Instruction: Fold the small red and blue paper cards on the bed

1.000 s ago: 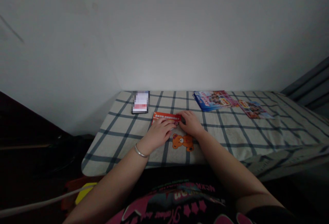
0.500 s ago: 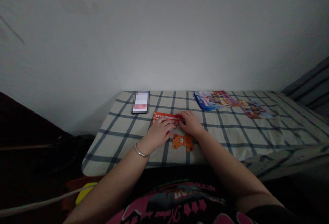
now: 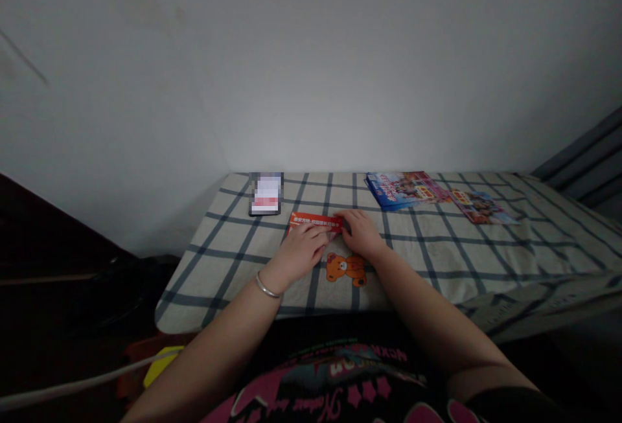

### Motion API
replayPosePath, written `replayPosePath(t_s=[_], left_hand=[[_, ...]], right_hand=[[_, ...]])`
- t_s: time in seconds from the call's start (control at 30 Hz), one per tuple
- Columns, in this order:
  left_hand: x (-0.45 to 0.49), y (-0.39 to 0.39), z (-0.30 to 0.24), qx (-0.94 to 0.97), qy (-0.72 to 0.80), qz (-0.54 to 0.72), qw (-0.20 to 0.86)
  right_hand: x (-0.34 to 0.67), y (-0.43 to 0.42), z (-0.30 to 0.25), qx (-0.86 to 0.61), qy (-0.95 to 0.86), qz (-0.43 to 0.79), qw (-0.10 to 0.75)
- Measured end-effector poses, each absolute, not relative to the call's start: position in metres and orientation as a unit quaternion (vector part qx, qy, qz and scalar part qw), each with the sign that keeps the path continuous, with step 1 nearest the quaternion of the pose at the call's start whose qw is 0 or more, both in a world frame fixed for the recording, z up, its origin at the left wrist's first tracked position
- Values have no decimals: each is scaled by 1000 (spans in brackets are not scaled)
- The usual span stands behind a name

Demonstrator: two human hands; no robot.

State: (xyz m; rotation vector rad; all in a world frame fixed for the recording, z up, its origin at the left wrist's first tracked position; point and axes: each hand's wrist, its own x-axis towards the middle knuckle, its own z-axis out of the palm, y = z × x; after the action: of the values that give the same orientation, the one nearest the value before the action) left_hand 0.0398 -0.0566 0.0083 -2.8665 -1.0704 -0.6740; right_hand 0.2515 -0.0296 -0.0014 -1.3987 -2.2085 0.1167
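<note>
A red folded leaflet with white printed lettering lies on the checked tablecloth in front of me. My left hand rests across its near part, fingers stretched toward the right and lying flat on the paper. A silver bangle circles that wrist. At the leaflet's right end, my right hand has its fingers curled over the edge, with the thumb on the near side. Both hands cover the leaflet's lower part. Just below them sits an orange bear figure on the cloth.
A phone with a blurred screen lies at the back left. Several colourful leaflets are stacked near the wall, and another leaflet lies right of them. The table's rounded corner is at the front left.
My left fingers have drawn back slightly to the left, away from my right hand, and more of the red strip shows between the hands. The right hand stays at the leaflet's right end.
</note>
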Motion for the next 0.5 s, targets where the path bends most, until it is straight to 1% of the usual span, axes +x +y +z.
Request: replayPosePath(t_s=[0.13, 0.5], left_hand=[[40, -56, 8, -917, -336, -215, -9], [41, -58, 9, -914, -345, -215, 4]], right_hand=[[252, -29, -1, -527, -809, 45, 256], [250, -30, -5, -511, -820, 33, 256]])
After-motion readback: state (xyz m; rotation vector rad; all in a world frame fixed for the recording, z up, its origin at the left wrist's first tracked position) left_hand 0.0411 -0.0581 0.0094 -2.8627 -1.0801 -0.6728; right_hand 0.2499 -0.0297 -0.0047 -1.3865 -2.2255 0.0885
